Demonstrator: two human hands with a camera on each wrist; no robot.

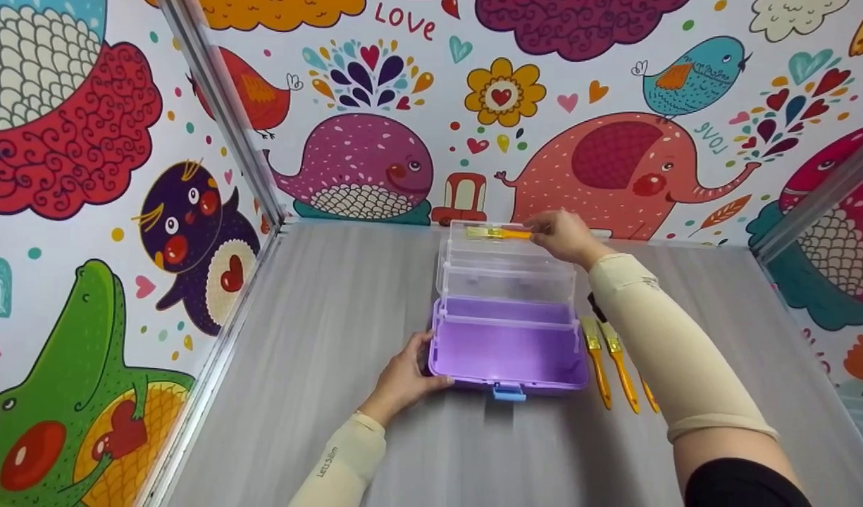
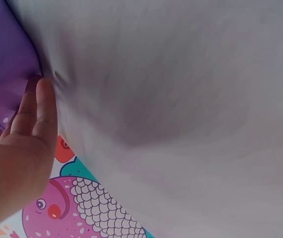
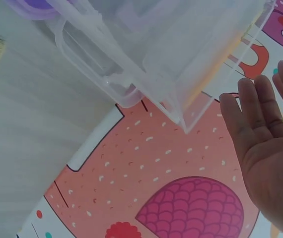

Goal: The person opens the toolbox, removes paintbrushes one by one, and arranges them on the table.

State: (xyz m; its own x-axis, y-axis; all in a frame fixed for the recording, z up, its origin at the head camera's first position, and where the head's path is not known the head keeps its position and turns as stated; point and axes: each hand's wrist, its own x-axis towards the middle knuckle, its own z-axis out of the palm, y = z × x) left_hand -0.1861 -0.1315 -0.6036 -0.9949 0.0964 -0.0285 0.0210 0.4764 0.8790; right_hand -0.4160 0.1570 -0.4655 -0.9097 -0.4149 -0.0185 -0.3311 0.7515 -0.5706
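Note:
A purple storage box (image 1: 508,350) stands with its clear tiered trays (image 1: 512,274) folded out at the back. My left hand (image 1: 406,377) holds its front left corner, the thumb at the front rim and the fingers along the side wall, as the left wrist view also shows. In the topmost clear tray lies a paintbrush (image 1: 484,233) with an orange handle. My right hand (image 1: 563,236) is beside that handle's end. The right wrist view shows this hand's fingers (image 3: 253,106) loosely extended and apart from the tray, holding nothing.
Right of the box, several more paintbrushes (image 1: 618,366) lie on the grey tabletop (image 1: 332,303), partly hidden by my right sleeve. A small black object (image 1: 597,307) shows behind them. A blue latch (image 1: 508,392) sticks out at the box's front. Printed walls (image 1: 487,155) enclose the back and sides.

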